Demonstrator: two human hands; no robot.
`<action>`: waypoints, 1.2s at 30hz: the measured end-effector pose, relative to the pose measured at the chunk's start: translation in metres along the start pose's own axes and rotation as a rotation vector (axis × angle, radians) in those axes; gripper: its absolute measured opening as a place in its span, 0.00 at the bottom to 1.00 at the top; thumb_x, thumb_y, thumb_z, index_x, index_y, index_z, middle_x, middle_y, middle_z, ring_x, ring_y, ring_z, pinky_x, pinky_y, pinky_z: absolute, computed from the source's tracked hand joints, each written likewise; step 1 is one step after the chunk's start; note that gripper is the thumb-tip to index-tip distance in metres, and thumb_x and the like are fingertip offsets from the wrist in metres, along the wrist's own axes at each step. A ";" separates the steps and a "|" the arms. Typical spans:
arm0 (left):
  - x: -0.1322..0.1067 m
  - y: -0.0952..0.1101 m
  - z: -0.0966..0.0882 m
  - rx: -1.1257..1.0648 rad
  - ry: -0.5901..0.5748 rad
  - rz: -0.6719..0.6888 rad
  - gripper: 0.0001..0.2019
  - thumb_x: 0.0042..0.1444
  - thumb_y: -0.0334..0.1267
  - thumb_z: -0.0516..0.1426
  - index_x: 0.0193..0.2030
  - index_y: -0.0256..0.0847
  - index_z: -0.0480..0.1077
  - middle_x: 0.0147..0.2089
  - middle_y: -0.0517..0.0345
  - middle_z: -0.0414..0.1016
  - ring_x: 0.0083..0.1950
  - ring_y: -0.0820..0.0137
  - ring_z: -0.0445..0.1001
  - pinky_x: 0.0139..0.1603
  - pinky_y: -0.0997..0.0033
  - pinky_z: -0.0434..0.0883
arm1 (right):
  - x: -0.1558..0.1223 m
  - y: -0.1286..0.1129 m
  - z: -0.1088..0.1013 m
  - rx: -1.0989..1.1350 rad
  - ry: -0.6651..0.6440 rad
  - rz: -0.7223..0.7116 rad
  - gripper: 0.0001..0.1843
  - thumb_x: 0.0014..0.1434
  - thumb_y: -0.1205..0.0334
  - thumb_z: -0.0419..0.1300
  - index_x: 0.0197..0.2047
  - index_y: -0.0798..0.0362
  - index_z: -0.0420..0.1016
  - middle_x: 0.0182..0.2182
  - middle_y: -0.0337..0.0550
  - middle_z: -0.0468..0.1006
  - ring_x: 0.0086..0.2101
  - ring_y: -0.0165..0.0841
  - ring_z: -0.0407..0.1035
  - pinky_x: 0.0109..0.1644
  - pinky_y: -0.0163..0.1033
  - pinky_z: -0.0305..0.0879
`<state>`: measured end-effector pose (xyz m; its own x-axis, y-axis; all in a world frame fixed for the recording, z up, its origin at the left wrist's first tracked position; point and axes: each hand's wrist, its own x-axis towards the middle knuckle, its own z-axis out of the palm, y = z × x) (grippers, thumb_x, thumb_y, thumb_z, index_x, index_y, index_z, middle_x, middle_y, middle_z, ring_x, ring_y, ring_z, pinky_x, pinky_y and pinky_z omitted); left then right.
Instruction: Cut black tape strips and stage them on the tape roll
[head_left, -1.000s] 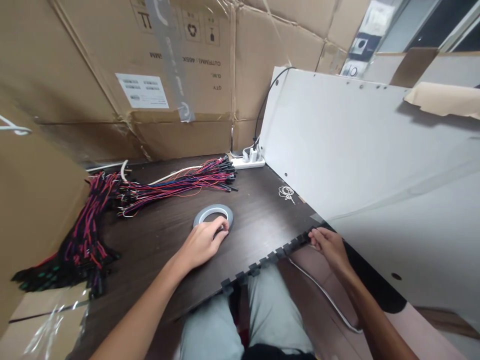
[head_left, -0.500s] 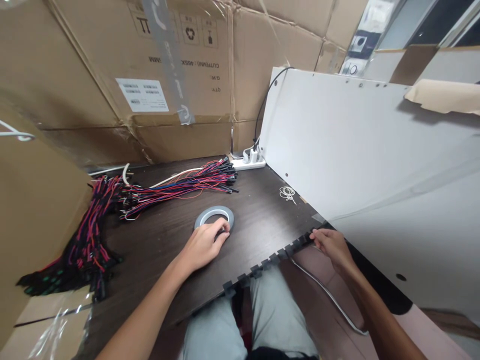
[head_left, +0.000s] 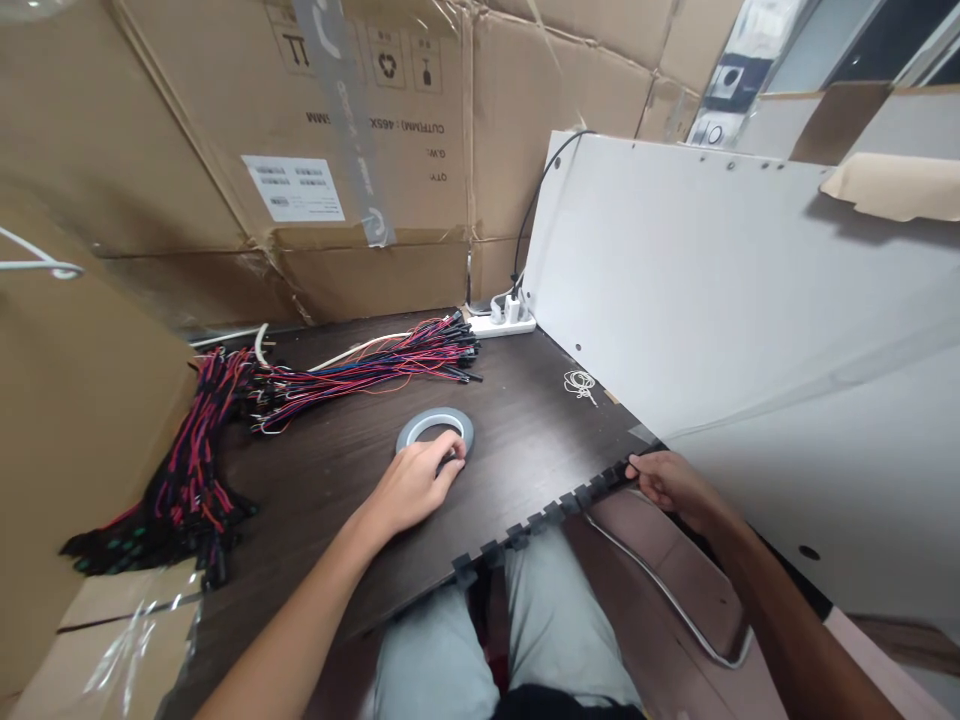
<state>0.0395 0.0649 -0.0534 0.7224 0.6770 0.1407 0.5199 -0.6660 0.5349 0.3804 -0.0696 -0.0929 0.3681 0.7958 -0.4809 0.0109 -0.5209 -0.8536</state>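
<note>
A roll of grey tape [head_left: 406,432] with a pale core lies flat on the dark table. My left hand [head_left: 420,482] rests over its near side, thumb and fingers curled together; what they hold, if anything, is hidden. A row of short black tape pieces [head_left: 536,522] hangs along the table's front edge, partly overhanging it. At the right end of that row, my right hand [head_left: 664,480] pinches a piece of black tape between thumb and forefinger, close to the white panel.
Bundles of red, blue and black wires [head_left: 367,365] lie at the back and left of the dark table [head_left: 315,560]. A white power strip [head_left: 499,325] and a small coil of white string [head_left: 579,384] sit near the white panel [head_left: 675,270]. Cardboard boxes [head_left: 405,200] stand behind.
The whole view has shifted slightly, with things appearing a little further right. My right hand stays at the tape row's end, its fingers barely moved; my left hand stays by the roll.
</note>
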 end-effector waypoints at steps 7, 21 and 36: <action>-0.004 0.000 -0.001 -0.011 -0.001 0.010 0.04 0.60 0.34 0.49 0.37 0.40 0.64 0.33 0.60 0.72 0.34 0.71 0.70 0.37 0.72 0.63 | -0.002 -0.010 -0.004 -0.106 -0.056 0.082 0.22 0.46 0.44 0.60 0.21 0.57 0.68 0.07 0.34 0.57 0.11 0.21 0.42 0.18 0.29 0.31; -0.008 0.005 -0.004 -0.423 0.078 -0.079 0.10 0.52 0.34 0.56 0.42 0.39 0.65 0.40 0.56 0.73 0.39 0.71 0.73 0.43 0.68 0.71 | -0.043 -0.034 0.061 -0.476 0.259 -0.509 0.23 0.55 0.46 0.55 0.17 0.53 0.66 0.14 0.42 0.67 0.19 0.32 0.62 0.24 0.36 0.57; -0.011 0.003 -0.002 -0.633 0.030 -0.030 0.22 0.54 0.34 0.57 0.56 0.41 0.60 0.52 0.50 0.70 0.53 0.66 0.71 0.54 0.63 0.70 | -0.035 -0.064 0.184 -0.392 0.192 -1.080 0.07 0.60 0.68 0.54 0.31 0.54 0.70 0.28 0.41 0.74 0.29 0.31 0.68 0.33 0.35 0.63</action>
<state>0.0322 0.0562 -0.0512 0.6941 0.7068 0.1364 0.1627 -0.3386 0.9267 0.1956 -0.0074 -0.0584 0.1259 0.8415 0.5254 0.6790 0.3130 -0.6641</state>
